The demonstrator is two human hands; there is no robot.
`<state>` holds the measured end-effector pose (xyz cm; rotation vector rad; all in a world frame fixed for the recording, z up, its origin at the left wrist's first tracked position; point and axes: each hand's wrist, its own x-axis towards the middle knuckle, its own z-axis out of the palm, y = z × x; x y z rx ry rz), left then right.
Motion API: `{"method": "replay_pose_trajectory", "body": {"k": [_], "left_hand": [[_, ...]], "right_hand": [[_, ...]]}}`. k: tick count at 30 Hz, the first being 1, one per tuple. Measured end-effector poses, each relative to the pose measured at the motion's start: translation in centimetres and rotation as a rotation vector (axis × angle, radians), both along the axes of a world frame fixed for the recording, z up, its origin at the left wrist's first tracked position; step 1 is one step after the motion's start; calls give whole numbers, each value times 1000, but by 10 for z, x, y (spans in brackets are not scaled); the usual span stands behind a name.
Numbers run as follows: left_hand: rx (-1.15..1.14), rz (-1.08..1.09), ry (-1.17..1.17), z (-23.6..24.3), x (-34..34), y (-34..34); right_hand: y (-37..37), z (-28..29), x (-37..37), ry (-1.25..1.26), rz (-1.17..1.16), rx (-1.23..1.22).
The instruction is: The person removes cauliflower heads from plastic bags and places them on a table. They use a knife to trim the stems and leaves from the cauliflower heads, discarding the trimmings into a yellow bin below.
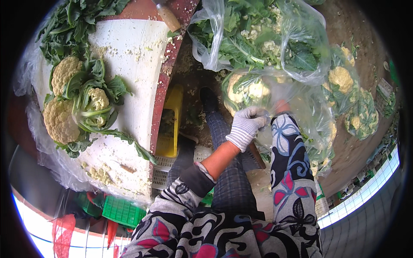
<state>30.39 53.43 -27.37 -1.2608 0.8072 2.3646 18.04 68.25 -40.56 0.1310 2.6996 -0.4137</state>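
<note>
My left hand (246,128), in a striped white glove, pinches the edge of a clear plastic bag (310,105). My right hand (282,105) reaches into that bag up to the wrist; its fingers are blurred behind the plastic, so what they hold cannot be made out. Just beyond my left hand, a cauliflower (257,89) with pale curds and green leaves lies under or within clear plastic; which one is unclear. Behind both hands stands a large clear bag (297,64) full of green leaves (241,49) and cauliflower crumbs.
At left, a white board (129,81) on a red-edged table carries several cauliflowers (62,120) and scraps. A wooden-handled knife (168,17) lies at its far edge. A yellow crate (172,129) is below, a green crate (123,210) at lower left. Bagged cauliflowers (341,79) lie at right.
</note>
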Motion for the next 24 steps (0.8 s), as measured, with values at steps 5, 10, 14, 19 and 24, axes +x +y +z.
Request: {"method": "replay_pose_trajectory", "body": {"k": [5,10,14,19,24], "left_hand": [[25,44,10,-6,7,5],[24,64,-3,-9,3,6],[-3,33,18,-7,5,8],[7,68,-5,-8,12,6],[9,10,5,0,13,6]], "right_hand": [[3,-5,-3,4,-7,-5],[3,-10,-3,7,-20,-24],[7,-10,-5,28,-45,-25],[-3,-15,-7,52,-71,-81],[30,-11,-3,-25,-31,-57]]}}
